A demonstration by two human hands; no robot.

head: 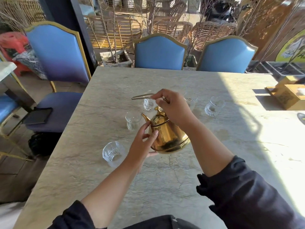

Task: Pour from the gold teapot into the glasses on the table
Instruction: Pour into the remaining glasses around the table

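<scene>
The gold teapot (pixel 168 136) is in the middle of the table (pixel 165 187), tilted a little, its spout toward the far left. My right hand (pixel 173 108) grips its thin wire handle above the lid. My left hand (pixel 143 146) cups the pot's left side and underside. Several clear cut glasses stand around it: one near left (pixel 113 153), one by the spout (pixel 132 120), one behind the lid (pixel 148 104), one partly hidden behind my right hand (pixel 191 101), one far right (pixel 214 106). Whether they hold liquid is unclear.
A yellow wooden holder (pixel 287 96) stands at the table's right edge in sunlight. Blue chairs (pixel 160 52) line the far side, and another at the left has a dark phone-like object (pixel 38 115) on its seat. A dark dish edge (pixel 302 118) shows far right.
</scene>
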